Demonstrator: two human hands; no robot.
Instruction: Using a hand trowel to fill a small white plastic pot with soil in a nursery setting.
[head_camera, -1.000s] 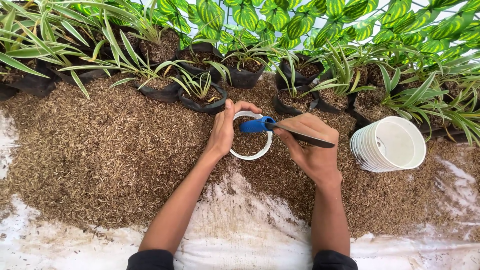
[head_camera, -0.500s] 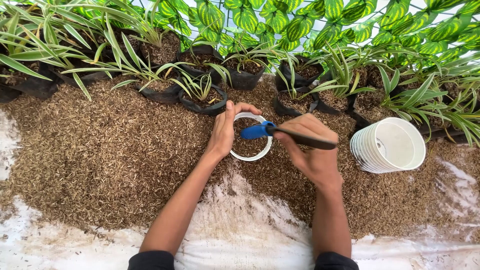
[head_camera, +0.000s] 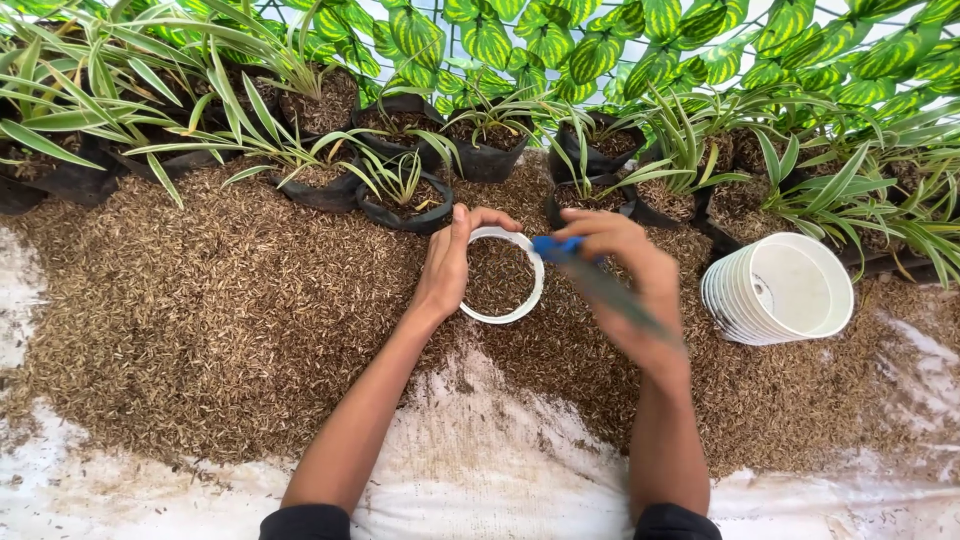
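Note:
A white round pot (head_camera: 528, 295) filled with brown husk mix sits in the husk pile. My left hand (head_camera: 447, 262) grips its left rim, thumb on the rim's far side. My right hand (head_camera: 625, 280), blurred by motion, holds a small trowel with a blue head (head_camera: 553, 244) and a dark handle; the blue end is just off the pot's right rim.
A stack of several white pots (head_camera: 778, 289) lies on its side at the right. Black grow bags with striped green plants (head_camera: 403, 190) line the back. Brown husk (head_camera: 220, 310) covers a white sheet (head_camera: 470, 470) nearest me.
The trowel's blue end has moved right, from over the pot's middle to outside its right rim. My right hand has shifted slightly up. My left hand stays on the pot.

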